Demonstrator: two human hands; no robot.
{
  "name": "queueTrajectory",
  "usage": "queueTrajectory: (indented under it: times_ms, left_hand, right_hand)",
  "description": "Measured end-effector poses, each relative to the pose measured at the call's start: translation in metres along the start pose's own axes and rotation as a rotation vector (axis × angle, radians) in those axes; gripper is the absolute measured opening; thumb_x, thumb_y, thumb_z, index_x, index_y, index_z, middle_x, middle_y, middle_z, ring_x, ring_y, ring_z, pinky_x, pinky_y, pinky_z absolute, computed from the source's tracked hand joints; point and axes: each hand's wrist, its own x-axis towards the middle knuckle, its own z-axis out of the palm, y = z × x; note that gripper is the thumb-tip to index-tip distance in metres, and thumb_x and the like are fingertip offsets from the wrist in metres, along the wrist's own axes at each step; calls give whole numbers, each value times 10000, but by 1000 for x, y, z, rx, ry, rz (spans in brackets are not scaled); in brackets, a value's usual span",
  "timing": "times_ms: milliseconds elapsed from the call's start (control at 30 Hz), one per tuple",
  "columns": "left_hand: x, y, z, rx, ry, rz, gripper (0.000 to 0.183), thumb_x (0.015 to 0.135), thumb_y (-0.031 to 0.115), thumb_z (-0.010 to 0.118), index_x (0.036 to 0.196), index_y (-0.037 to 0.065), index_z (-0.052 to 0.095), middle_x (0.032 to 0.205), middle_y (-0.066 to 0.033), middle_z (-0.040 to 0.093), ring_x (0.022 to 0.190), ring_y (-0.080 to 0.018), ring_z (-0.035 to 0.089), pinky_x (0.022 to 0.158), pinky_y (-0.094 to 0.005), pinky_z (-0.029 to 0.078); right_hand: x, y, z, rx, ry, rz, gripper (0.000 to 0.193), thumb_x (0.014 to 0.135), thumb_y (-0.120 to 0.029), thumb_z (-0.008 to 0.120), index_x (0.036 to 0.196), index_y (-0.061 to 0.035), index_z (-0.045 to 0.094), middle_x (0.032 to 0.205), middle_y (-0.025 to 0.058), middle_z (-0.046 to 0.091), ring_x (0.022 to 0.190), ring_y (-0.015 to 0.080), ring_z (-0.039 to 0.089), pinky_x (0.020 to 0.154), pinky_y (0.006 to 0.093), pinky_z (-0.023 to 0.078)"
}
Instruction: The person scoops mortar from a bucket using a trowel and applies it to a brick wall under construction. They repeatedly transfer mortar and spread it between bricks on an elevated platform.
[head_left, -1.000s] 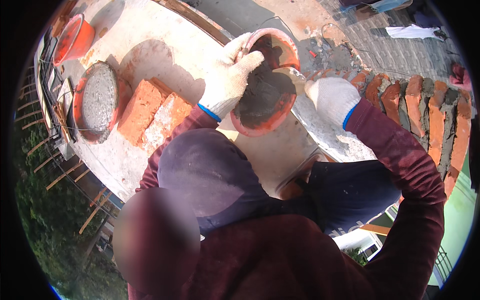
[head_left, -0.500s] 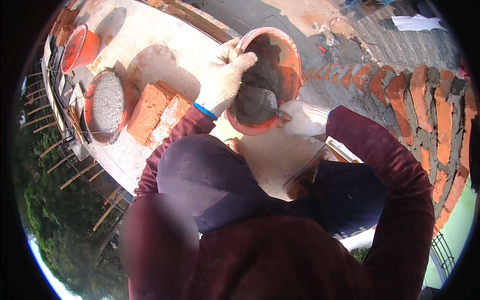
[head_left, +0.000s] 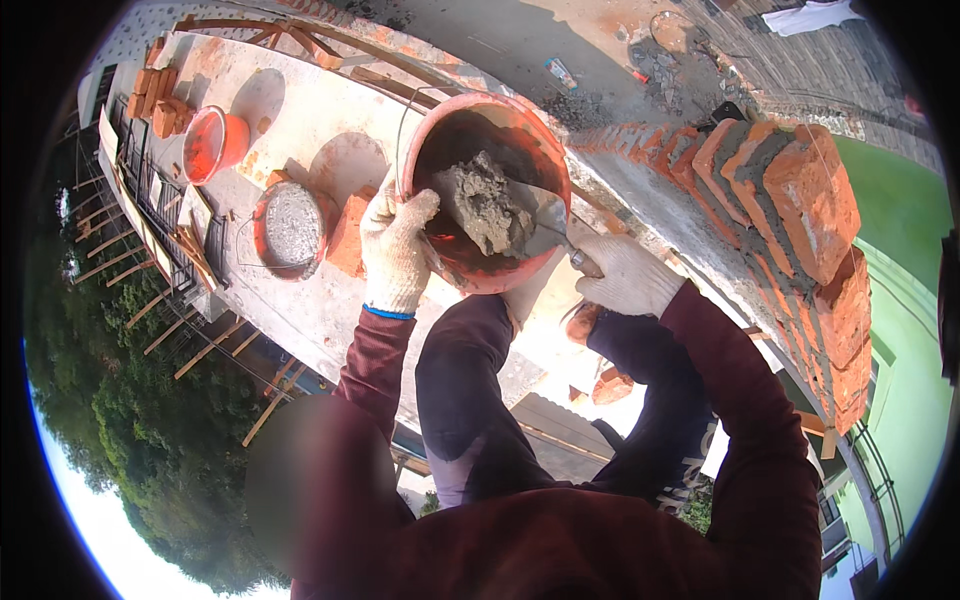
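Observation:
My gloved left hand point(head_left: 396, 243) grips the rim of an orange-red bucket point(head_left: 428, 122) on its left side, thumb over the edge. The bucket tilts so that its inside faces me, with a lump of wet grey mortar point(head_left: 482, 205) in it. In my gloved right hand point(head_left: 622, 270) is the handle of a trowel point(head_left: 545, 222). Its metal blade reaches inside the bucket, against the mortar, which covers part of it. My right fingers are wrapped round the handle at the bucket's lower right rim.
A brick wall point(head_left: 790, 210) with mortar joints rises at my right. On the left stand a bucket filled with grey mortar point(head_left: 293, 225), an orange bucket point(head_left: 215, 145) and stacked bricks point(head_left: 155, 97). The platform's left edge drops towards wooden poles and trees.
My body has risen, and the bucket is now lifted higher and tilted. The mortar sits gathered in a lump beside the trowel. Both hands keep their holds.

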Motion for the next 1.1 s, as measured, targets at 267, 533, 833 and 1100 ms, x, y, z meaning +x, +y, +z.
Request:
queueTrajectory:
  times_ms: [267, 533, 833, 1100]
  left_hand:
    - [-82, 86, 78, -47, 68, -156, 380, 892, -28, 648, 1271, -7, 653, 1126, -57, 704, 994, -140, 659, 895, -285, 520]
    - [-122, 90, 164, 80, 33, -272, 433, 851, -63, 637, 1282, -22, 648, 1111, -43, 702, 938, -114, 649, 843, -253, 514]
    - [-130, 95, 190, 305, -66, -272, 476, 855, -43, 606, 1330, -8, 627, 1087, -35, 703, 939, -114, 641, 855, -268, 520]
    - [-134, 102, 180, 463, -154, -364, 564, 859, -64, 583, 1418, 11, 553, 1060, -46, 704, 610, -76, 602, 526, -209, 493]
  right_hand:
    - [-143, -81, -77, 13, 34, -90, 302, 820, -257, 676, 989, -20, 596, 768, 191, 621, 778, 423, 644, 705, 479, 507]
    - [-293, -145, -193, 132, -101, 402, 252, 842, -203, 646, 1009, -25, 581, 815, 172, 645, 783, 363, 664, 706, 450, 511]
    - [-406, -87, -237, -119, 338, 531, 191, 874, -136, 620, 1034, -41, 578, 733, 191, 618, 730, 405, 662, 652, 493, 507]
    - [-364, -9, -182, -739, 648, 632, 379, 874, -69, 610, 1245, -91, 543, 951, 106, 664, 805, 315, 690, 654, 440, 556]
